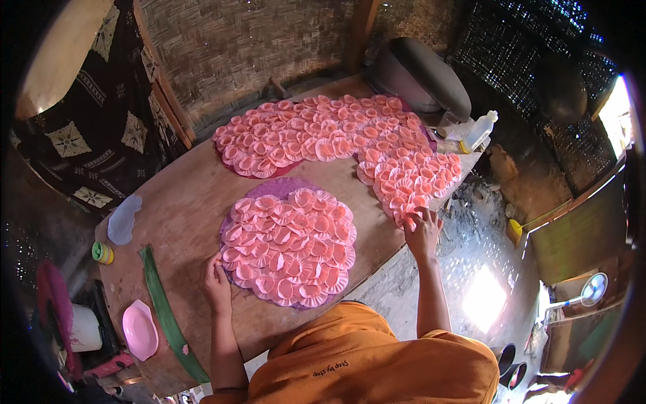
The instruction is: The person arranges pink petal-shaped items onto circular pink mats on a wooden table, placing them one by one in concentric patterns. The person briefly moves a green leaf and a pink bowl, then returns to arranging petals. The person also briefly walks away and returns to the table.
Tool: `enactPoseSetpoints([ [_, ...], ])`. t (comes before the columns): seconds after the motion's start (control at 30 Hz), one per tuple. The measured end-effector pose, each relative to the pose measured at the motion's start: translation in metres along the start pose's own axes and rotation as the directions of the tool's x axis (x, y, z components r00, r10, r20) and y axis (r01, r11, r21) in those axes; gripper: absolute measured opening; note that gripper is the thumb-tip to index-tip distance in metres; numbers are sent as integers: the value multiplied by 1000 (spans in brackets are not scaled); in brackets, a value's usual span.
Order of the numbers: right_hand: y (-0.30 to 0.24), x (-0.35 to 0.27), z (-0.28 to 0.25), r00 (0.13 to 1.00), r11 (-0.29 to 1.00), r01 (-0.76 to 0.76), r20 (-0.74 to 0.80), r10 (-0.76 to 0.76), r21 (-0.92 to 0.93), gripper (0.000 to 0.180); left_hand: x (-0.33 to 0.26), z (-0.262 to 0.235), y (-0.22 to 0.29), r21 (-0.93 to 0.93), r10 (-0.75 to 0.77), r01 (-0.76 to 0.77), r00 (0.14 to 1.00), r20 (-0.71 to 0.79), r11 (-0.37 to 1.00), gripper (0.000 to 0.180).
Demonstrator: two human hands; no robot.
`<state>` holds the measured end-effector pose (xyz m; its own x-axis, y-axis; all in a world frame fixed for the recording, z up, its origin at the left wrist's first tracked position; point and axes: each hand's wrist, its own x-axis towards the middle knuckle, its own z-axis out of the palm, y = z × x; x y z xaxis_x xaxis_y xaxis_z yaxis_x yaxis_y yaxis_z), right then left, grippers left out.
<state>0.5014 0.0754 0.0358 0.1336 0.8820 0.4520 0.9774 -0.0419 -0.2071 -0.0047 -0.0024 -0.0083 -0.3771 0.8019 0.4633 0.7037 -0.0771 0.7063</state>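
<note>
Pink pleated paper cups [289, 249], each with a small pink piece inside, crowd together on a round purple tray [291, 184] near me. My left hand [217, 288] is closed at the tray's left edge, fingers curled against its rim. Over at the table's right edge, my right hand [422, 234] reaches down with bunched fingertips on a pink paper cup [408, 219]. That cup sits at the near end of a wide spread of similar cups [323, 131], which covers the back and right of the table. Red and purple edges show beneath that spread.
On the wooden table [178, 215] lie a long green leaf strip [165, 306], a pink plate [140, 330], a small green-yellow jar [102, 253] and a whitish sheet [124, 221]. A large dark pot [420, 77] and a clear bottle [479, 131] stand at the back right.
</note>
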Motion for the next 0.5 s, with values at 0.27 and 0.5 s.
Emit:
enactPoseSetpoints([
  [0.27,7,3,5,998,984,-39,-40,47,176,13,2,-2,3,24,41,-41,999,-11,999,16],
  [0.5,-27,48,15,732,-193,-654,677,81,731,38,3,-2,7,9,50,-50,997,-55,999,19],
])
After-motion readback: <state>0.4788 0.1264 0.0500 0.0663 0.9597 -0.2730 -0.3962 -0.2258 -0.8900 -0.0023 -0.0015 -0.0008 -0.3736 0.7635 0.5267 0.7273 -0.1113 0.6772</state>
